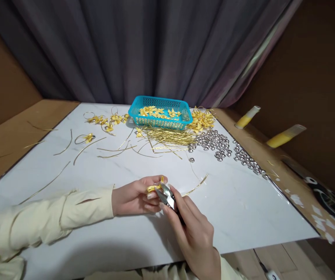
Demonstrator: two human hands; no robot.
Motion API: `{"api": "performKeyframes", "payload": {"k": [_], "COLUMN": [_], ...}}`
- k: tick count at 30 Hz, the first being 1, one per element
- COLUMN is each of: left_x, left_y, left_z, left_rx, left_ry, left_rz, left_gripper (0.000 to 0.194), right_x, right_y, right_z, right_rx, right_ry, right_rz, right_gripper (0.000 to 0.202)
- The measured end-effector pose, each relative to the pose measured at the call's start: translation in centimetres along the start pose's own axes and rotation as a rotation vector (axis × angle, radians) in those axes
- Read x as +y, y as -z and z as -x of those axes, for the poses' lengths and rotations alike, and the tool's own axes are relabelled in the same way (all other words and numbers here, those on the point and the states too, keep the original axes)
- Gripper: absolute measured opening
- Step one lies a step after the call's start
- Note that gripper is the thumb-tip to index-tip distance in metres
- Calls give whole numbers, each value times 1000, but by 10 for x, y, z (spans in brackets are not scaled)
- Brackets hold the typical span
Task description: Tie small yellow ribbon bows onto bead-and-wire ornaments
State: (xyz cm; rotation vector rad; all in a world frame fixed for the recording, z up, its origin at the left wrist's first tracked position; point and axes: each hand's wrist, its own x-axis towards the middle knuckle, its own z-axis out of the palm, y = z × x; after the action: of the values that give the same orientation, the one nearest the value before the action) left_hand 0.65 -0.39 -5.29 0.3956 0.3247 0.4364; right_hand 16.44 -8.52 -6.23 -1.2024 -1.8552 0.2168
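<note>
My left hand (pixel 136 195) pinches a small yellow ribbon flower (pixel 153 188) between thumb and fingers, above the white table sheet. My right hand (pixel 192 229) grips a pair of pliers (pixel 169 197), their metal jaws pointing up and left. The jaw tips meet the flower at my left fingertips; whether they clamp on it I cannot tell. A gold wire (pixel 197 186) shows just right of the pliers, and I cannot make out whether it joins the flower. Part of the flower is hidden by my fingers and the jaws.
A blue basket (pixel 160 123) of yellow ribbon flowers stands at the back. Before it lies a bundle of gold wires (pixel 170 137), with silver beads (pixel 214 140) to the right. Finished-looking flowers on wire rings (pixel 89 137) lie left. Scissors (pixel 327 198) and two yellow-filled tubes (pixel 285 136) are at right.
</note>
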Motion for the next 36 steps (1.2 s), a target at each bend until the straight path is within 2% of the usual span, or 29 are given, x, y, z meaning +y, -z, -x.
{"api": "performKeyframes", "payload": {"k": [5, 11, 23, 36], "left_x": [-1, -1, 0, -1], "left_y": [1, 0, -3, -1], "left_z": [-1, -2, -5, -4], "left_rx": [18, 58, 196, 214], "left_ry": [1, -14, -45, -65], "left_rz": [-21, -88, -67, -77], "left_gripper": [20, 19, 20, 11], "right_x": [-1, 0, -4, -3], "right_y": [0, -2, 2, -3], "right_z": [0, -1, -6, -4], "right_rx": [-6, 5, 36, 33], "right_ry": [-1, 35, 93, 83], "right_rz": [11, 97, 287, 390], "right_gripper": [40, 38, 30, 29]}}
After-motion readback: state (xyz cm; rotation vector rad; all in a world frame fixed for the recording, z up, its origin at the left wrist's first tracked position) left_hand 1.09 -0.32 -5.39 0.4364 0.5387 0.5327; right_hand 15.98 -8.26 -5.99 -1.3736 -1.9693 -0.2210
